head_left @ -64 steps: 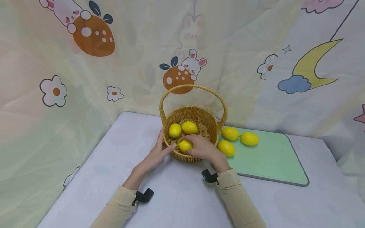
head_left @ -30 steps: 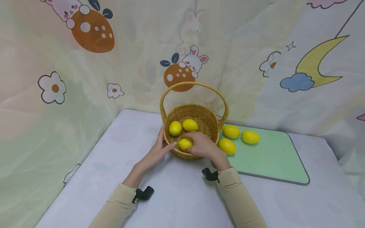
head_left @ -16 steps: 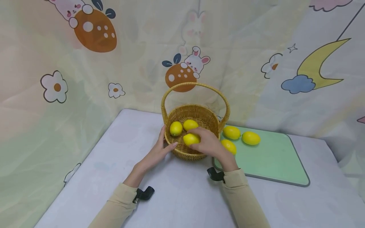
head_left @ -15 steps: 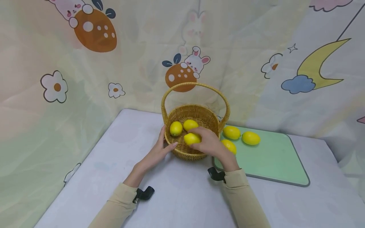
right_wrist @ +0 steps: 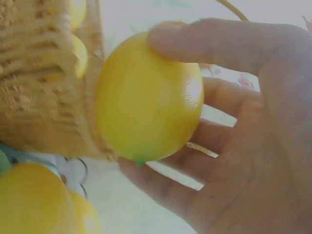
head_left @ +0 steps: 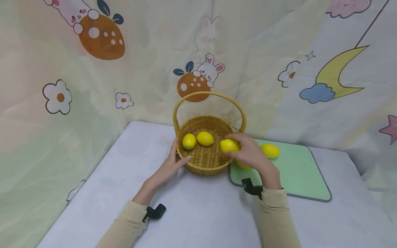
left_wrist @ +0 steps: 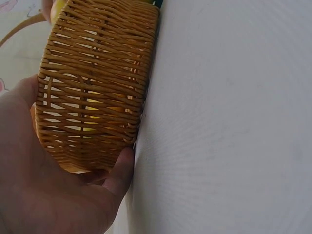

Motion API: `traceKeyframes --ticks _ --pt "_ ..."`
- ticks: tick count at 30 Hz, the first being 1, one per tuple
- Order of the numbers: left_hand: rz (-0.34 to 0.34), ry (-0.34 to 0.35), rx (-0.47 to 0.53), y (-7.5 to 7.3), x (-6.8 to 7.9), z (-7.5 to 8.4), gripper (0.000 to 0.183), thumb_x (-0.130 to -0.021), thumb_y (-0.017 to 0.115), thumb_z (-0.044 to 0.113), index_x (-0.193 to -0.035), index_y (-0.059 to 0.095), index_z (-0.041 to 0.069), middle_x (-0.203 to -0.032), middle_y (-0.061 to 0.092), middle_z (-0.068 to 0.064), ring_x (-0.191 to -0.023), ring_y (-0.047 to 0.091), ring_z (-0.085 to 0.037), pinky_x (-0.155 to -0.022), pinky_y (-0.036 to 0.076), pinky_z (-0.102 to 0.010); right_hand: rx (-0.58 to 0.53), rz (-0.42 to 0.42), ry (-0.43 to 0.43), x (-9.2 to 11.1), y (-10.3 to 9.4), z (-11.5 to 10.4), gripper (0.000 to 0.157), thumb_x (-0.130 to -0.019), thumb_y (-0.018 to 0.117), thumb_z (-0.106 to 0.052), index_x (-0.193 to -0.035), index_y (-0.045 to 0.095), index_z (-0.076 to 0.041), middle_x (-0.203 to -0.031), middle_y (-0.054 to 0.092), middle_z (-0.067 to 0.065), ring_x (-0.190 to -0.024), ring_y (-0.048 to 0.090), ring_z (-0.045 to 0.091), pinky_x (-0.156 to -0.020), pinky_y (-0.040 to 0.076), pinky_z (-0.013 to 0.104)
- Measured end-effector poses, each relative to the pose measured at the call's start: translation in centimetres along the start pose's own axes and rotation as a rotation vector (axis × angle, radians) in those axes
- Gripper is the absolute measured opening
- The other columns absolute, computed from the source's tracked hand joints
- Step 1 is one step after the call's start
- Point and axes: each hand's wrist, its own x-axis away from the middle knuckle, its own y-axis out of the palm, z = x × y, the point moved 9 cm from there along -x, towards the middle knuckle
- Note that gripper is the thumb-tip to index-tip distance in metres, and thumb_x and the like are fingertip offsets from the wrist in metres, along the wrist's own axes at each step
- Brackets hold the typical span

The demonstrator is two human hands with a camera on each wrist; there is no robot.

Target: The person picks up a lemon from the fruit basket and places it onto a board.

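My right hand (head_left: pixel 254 155) pinches a yellow lemon (head_left: pixel 228 146) at the right rim of the wicker basket (head_left: pixel 206 170). In the right wrist view the thumb lies on one side of that lemon (right_wrist: pixel 146 102) and the fingers curl round the other. My left hand (head_left: pixel 167 168) holds the basket at its left front, thumb at the rim. The left wrist view shows that hand (left_wrist: pixel 53 190) wrapped against the woven side (left_wrist: pixel 92 92). Two lemons, one at the left (head_left: pixel 189 141) and one farther back (head_left: pixel 205 138), lie inside the basket.
A green board (head_left: pixel 304 175) with a grey edge lies right of the basket. On it sit a lemon (head_left: pixel 270 151) in plain sight and another lemon (head_left: pixel 244 165) partly behind the right hand. The basket's arched handle (head_left: pixel 206 93) rises above. A patterned cloth (head_left: pixel 149 69) hangs behind the table.
My right hand has lifted the lemon from the basket's front inside and carried it right to the rim, over the board's edge. My left hand has stayed on the basket.
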Motion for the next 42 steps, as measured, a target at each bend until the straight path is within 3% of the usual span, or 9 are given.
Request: traceKeyframes --ticks 10,19,24,32,36,42 --pt "-0.011 0.009 0.009 0.2 -0.1 -0.2 0.094 -0.097 0.056 0.052 -0.157 -0.016 0.038 -0.166 -0.013 0.012 -0.155 -0.006 -0.017 -0.124 0.006 -0.058 -0.005 -0.034 0.006 1.7 -2.2 0.6 0.038 -0.083 0.071 -0.014 -0.121 0.067 -0.016 -0.116 0.066 0.003 -0.097 0.057 0.023 -0.083 0.046 0.037" --pt "-0.018 0.009 0.019 0.2 -0.1 -0.1 0.095 -0.095 0.057 0.057 -0.154 -0.016 0.044 -0.166 -0.013 0.011 -0.155 -0.006 -0.017 -0.124 0.006 -0.058 0.081 -0.046 0.150 3.2 -4.2 4.2 0.046 -0.085 0.071 -0.021 -0.127 0.062 -0.007 -0.119 0.064 0.014 -0.094 0.056 0.026 -0.077 0.045 0.035" --pt "-0.014 0.003 0.015 0.1 -0.1 -0.2 0.096 -0.093 0.058 0.060 -0.153 -0.016 0.047 -0.167 -0.012 0.008 -0.156 -0.005 -0.018 -0.124 0.007 -0.058 0.116 -0.054 0.188 3.6 -4.4 6.3 0.046 -0.083 0.070 -0.021 -0.124 0.063 -0.003 -0.110 0.065 0.014 -0.087 0.055 0.024 -0.072 0.042 0.033" --pt "-0.009 0.004 0.014 0.2 0.0 0.0 0.097 -0.095 0.058 0.055 -0.156 -0.016 0.040 -0.167 -0.013 0.008 -0.156 -0.006 -0.019 -0.124 0.006 -0.059 0.116 -0.140 0.256 3.9 -3.3 8.8 0.047 -0.083 0.070 -0.024 -0.125 0.063 -0.005 -0.104 0.064 0.010 -0.088 0.054 0.023 -0.073 0.040 0.032" --pt "-0.011 0.009 0.019 0.3 0.2 -0.1 0.097 -0.096 0.058 0.054 -0.157 -0.016 0.038 -0.167 -0.012 0.008 -0.156 -0.006 -0.019 -0.123 0.006 -0.059 0.121 -0.164 0.279 4.0 -2.8 9.5 0.050 -0.084 0.069 -0.025 -0.128 0.061 -0.003 -0.110 0.065 0.015 -0.093 0.056 0.027 -0.077 0.045 0.037" --pt "-0.009 0.011 0.018 0.2 0.1 -0.1 0.097 -0.095 0.058 0.055 -0.157 -0.016 0.038 -0.167 -0.011 0.007 -0.156 -0.005 -0.020 -0.123 0.007 -0.059 0.126 -0.214 0.327 4.3 -2.4 10.2 0.055 -0.088 0.067 -0.024 -0.136 0.055 0.000 -0.124 0.060 0.028 -0.108 0.058 0.038 -0.090 0.049 0.055"
